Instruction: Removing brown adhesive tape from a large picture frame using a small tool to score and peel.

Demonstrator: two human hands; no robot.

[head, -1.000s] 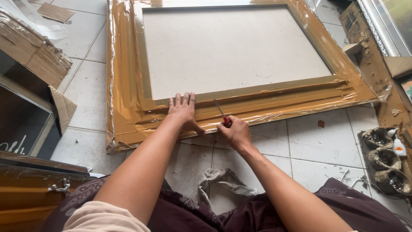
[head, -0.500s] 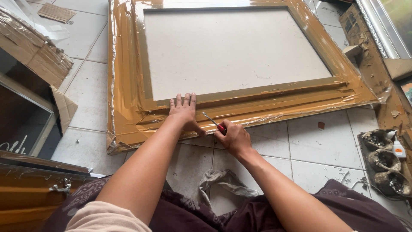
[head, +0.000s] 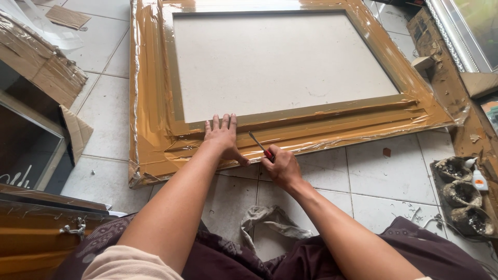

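While flat on the wrapped frame (head: 155, 140), left hand (head: 223, 136) released; right hand (head: 281, 167) clenched around a red-handled blade (head: 261, 146).

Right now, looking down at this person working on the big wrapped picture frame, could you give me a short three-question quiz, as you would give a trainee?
1. True or false: the left hand lies flat, fingers spread, on the plastic-wrapped frame.
2. What does the right hand hold? A) a glue bottle B) a thin metal-bladed tool with a red handle C) a rag
3. Fill in: the crumpled grey cloth lies on the tiled ____, between the person's arms.

Key:
1. True; the palm presses on the frame's near edge.
2. B; the tool points its blade at the frame, just right of the left hand.
3. floor.
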